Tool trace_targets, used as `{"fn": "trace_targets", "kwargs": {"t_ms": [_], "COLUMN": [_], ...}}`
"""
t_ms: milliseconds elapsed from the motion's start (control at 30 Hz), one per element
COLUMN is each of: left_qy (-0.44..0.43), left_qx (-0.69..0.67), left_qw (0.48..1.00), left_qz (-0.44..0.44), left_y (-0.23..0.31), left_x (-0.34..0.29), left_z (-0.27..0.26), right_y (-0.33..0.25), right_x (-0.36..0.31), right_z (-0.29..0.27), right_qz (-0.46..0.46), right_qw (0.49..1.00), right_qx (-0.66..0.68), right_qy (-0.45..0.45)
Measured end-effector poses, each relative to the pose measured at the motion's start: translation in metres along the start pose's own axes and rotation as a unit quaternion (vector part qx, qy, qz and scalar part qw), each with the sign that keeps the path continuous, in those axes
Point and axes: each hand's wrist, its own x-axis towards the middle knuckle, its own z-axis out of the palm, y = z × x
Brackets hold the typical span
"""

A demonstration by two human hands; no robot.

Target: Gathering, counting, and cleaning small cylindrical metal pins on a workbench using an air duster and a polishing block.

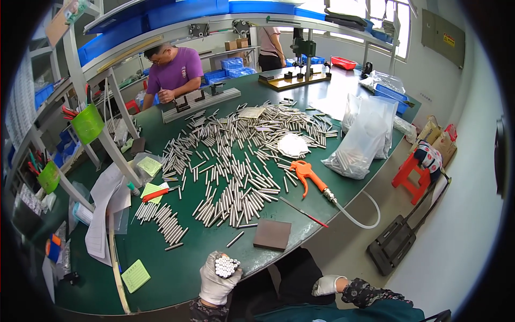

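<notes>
My left hand (215,285), in a white glove, is closed around a bundle of metal pins (226,266) at the table's near edge. Their round ends face up. My right hand (327,285), also gloved, rests low by my leg, away from the table; its fingers are too hidden to read. Beyond the left hand one loose pin (235,239) lies alone, beside a brown block (272,235). A big heap of similar pins (236,198) spreads over the green table (209,268), and a smaller row (170,225) lies to the left.
Right of the heap lie an orange air gun (308,177) with a hose and a thin red-handled tool (304,212). Plastic bags (362,139) stand at the right edge. A co-worker in purple (174,72) sits across. A yellow note pad (135,276) is near left; a red stool (410,180) stands right.
</notes>
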Motion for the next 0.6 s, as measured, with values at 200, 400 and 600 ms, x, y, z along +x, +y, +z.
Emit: {"fn": "trace_targets", "kwargs": {"t_ms": [200,400,600], "left_qy": [-0.012,0.029,0.036], "left_qx": [-0.103,-0.243,-0.181], "left_qw": [0.992,0.965,0.979], "left_qz": [-0.067,-0.093,-0.082], "left_y": [-0.008,0.001,-0.008], "left_x": [0.000,0.002,-0.004], "left_z": [-0.010,-0.025,-0.021], "right_y": [-0.097,-0.158,-0.188], "right_x": [-0.039,-0.030,0.022], "right_z": [-0.066,-0.113,-0.112], "right_qz": [-0.041,-0.334,-0.439], "right_qw": [0.986,0.886,0.841], "right_qx": [-0.035,-0.103,-0.077], "right_qy": [0.156,0.305,0.307]}}
